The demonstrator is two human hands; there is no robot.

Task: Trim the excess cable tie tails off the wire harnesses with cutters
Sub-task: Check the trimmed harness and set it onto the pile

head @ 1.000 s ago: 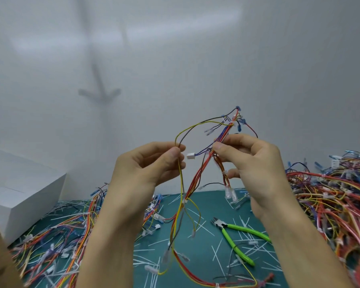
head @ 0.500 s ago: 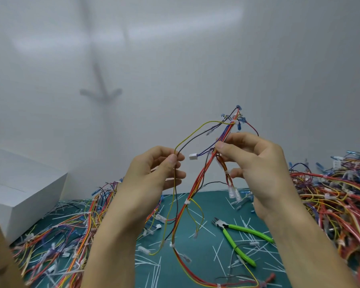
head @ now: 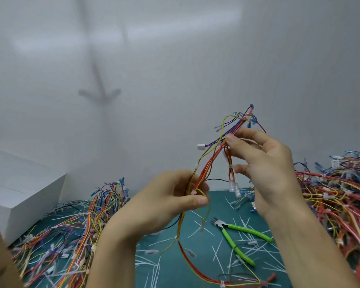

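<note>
The wire harness hangs in the air between your hands. Its long axis runs on a slant, from low on the left to the blue terminals high on the right, and the loose end trails down onto the teal mat. Your left hand pinches the bundle between thumb and fingers at a white cable tie. Your right hand pinches it higher up between thumb and forefinger, with the other fingers loosely spread. Whether a tail still stands out from that tie is too small to tell.

Neither hand has the cutters. They lie on the mat below the harness, jaws pointing up-left towards it and the green handles splayed away to the right and towards you. They are just beside your right forearm, so I judge that hand the nearer one for picking them up while the left keeps hold at the tie.

Compared with a second ago, your left hand has slid down the bundle from level with the right to well below it, pulling the harness into its slant. The right hand's pinch and the cutters have stayed where they were.

Cut tails litter the mat, with heaps of harnesses at either side.
</note>
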